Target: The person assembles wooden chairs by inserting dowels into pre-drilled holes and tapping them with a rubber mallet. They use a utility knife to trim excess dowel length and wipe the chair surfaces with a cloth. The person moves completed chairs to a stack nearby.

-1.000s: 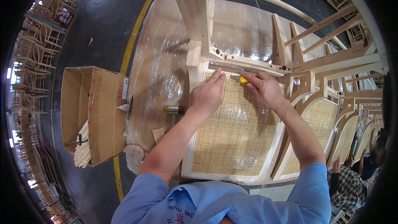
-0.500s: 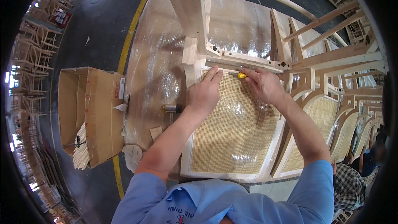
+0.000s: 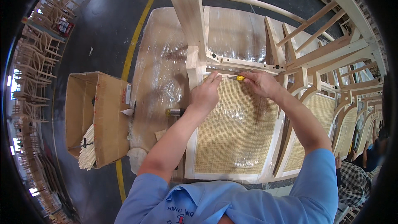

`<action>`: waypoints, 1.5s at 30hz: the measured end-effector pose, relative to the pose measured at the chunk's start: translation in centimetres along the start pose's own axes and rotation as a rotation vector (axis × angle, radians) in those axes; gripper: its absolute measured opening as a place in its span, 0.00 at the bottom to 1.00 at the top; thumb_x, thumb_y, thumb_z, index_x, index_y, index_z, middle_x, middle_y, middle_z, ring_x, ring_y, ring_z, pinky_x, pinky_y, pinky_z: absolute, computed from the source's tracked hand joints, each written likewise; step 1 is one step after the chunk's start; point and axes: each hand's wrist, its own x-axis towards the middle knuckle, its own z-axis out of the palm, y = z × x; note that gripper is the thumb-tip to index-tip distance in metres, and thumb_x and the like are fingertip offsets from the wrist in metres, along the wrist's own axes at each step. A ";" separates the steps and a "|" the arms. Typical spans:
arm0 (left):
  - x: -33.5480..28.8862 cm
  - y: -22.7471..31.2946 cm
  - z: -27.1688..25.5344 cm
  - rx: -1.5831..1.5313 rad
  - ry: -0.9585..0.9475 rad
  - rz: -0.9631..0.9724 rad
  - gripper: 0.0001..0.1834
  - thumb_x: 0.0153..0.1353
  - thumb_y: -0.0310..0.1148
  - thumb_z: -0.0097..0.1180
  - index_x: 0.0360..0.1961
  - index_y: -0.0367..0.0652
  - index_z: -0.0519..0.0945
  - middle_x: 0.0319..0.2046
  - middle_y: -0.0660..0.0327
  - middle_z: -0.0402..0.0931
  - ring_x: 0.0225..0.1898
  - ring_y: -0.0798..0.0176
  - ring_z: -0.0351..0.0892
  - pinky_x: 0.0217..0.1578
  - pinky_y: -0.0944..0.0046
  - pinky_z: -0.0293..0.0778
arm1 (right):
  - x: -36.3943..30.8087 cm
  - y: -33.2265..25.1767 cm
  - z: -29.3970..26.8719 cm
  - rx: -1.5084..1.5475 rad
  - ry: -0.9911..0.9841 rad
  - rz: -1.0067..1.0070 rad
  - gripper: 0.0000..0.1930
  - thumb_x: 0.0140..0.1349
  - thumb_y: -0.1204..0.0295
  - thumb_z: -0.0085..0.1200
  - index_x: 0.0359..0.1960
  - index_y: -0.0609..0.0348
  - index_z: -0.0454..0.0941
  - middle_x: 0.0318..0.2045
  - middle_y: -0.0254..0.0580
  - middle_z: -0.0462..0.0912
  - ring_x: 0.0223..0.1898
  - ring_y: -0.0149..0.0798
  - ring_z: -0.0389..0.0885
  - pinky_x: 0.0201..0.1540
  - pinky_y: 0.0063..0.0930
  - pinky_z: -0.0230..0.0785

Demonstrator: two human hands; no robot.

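Observation:
A woven cane panel (image 3: 236,137) lies in front of me, bordered by a pale frame (image 3: 189,153) of an upturned wooden chair. My left hand (image 3: 204,94) rests at the panel's far left corner, its fingers stretched out on the far edge. In my right hand (image 3: 264,85) is a small yellow-handled tool (image 3: 240,78), pinched between the fingers. Its thin metal end points left along the panel's far edge, towards my left fingertips. The rest of its handle is hidden in my grip. A chair rail (image 3: 244,63) with dark round holes runs just beyond both hands.
A cardboard box (image 3: 112,120) with pale strips (image 3: 87,149) sticking out stands on the left. Near my left forearm are a dark-and-silver cylinder (image 3: 175,112) and a white cloth (image 3: 137,158). More chair frames (image 3: 319,112) line the right, with a person in a checked shirt (image 3: 354,184) beyond.
The tool in my right hand has shifted slightly left along the panel's far edge. My left hand stays at the corner. The whole view has shifted a little.

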 end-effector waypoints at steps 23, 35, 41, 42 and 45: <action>4.4 2.3 -2.0 0.062 -0.063 0.069 0.13 0.68 0.33 0.56 0.49 0.54 0.88 0.48 0.53 0.80 0.48 0.47 0.84 0.52 0.48 0.78 | -22.0 -3.3 3.9 0.428 0.485 0.258 0.18 0.74 0.69 0.51 0.62 0.58 0.79 0.33 0.51 0.82 0.36 0.51 0.81 0.43 0.41 0.73; 6.3 3.1 -0.8 -0.011 -0.160 -0.031 0.07 0.68 0.34 0.59 0.43 0.47 0.83 0.48 0.53 0.78 0.51 0.45 0.81 0.53 0.46 0.76 | -26.9 -6.1 10.6 0.699 0.547 0.434 0.19 0.75 0.66 0.52 0.63 0.59 0.80 0.29 0.45 0.79 0.32 0.42 0.79 0.39 0.35 0.71; 6.9 3.8 0.3 0.015 -0.175 -0.097 0.06 0.69 0.30 0.55 0.44 0.42 0.80 0.52 0.50 0.76 0.54 0.43 0.79 0.55 0.45 0.75 | -27.8 -5.8 10.5 0.784 0.591 0.494 0.19 0.76 0.67 0.51 0.63 0.59 0.79 0.30 0.43 0.77 0.33 0.38 0.77 0.40 0.32 0.70; 6.9 3.3 0.4 0.013 -0.121 -0.133 0.06 0.69 0.30 0.55 0.43 0.41 0.79 0.52 0.50 0.76 0.54 0.42 0.79 0.55 0.45 0.75 | -28.0 -5.8 10.6 0.802 0.599 0.502 0.19 0.76 0.67 0.51 0.63 0.59 0.79 0.30 0.42 0.77 0.33 0.37 0.77 0.40 0.32 0.70; 7.0 1.7 0.4 -0.022 -0.066 -0.107 0.06 0.70 0.30 0.54 0.44 0.40 0.79 0.51 0.49 0.77 0.54 0.42 0.79 0.55 0.46 0.74 | -28.6 -5.7 10.6 0.829 0.608 0.524 0.19 0.76 0.67 0.52 0.63 0.59 0.79 0.30 0.42 0.77 0.34 0.36 0.76 0.41 0.31 0.70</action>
